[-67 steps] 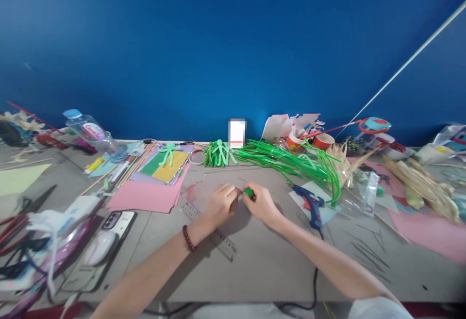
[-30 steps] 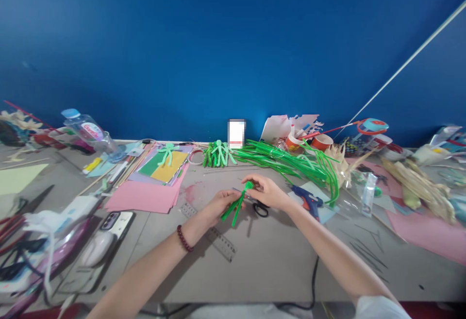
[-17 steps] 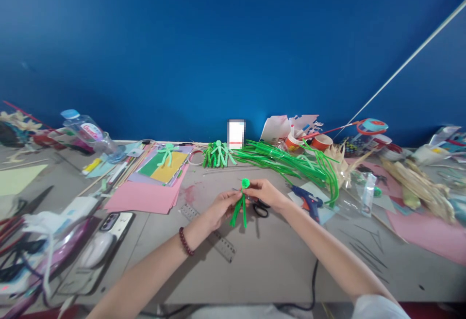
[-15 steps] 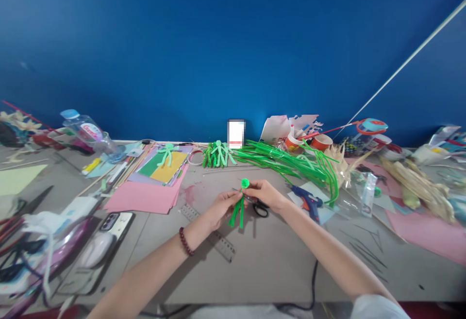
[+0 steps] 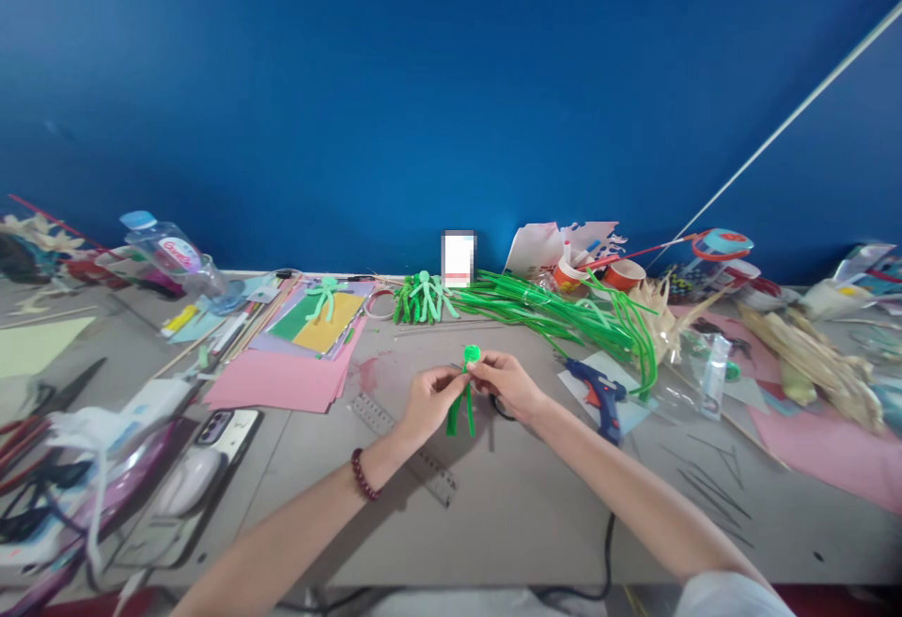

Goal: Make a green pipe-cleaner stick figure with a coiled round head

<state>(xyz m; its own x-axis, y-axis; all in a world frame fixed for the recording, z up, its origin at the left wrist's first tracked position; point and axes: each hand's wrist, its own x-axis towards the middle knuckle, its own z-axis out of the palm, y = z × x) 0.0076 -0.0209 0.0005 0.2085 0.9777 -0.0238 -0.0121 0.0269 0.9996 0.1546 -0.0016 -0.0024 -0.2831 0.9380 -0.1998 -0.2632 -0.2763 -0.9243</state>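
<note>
Both my hands hold a small green pipe-cleaner figure (image 5: pixel 465 392) upright above the grey table (image 5: pixel 507 504); it has a coiled round head and two hanging legs. My left hand (image 5: pixel 431 399), with a dark red bead bracelet at the wrist, pinches the figure from the left just below the head. From the right, my right hand (image 5: pixel 507 384) pinches it at the same height. Black scissors (image 5: pixel 499 406) lie on the table just under my right hand, mostly hidden.
A clear ruler (image 5: pixel 409 448) lies below my left hand. A blue glue gun (image 5: pixel 598 393) and loose green pipe cleaners (image 5: pixel 564 316) are at right. Finished green figures (image 5: pixel 423 298), coloured paper (image 5: pixel 296 363), a phone (image 5: pixel 211 439) and a water bottle (image 5: pixel 176 255) are behind and left.
The green piece was lifted off the table and turned from slanted to upright, its coiled head on top. Both hands closed in on it and shifted slightly left.
</note>
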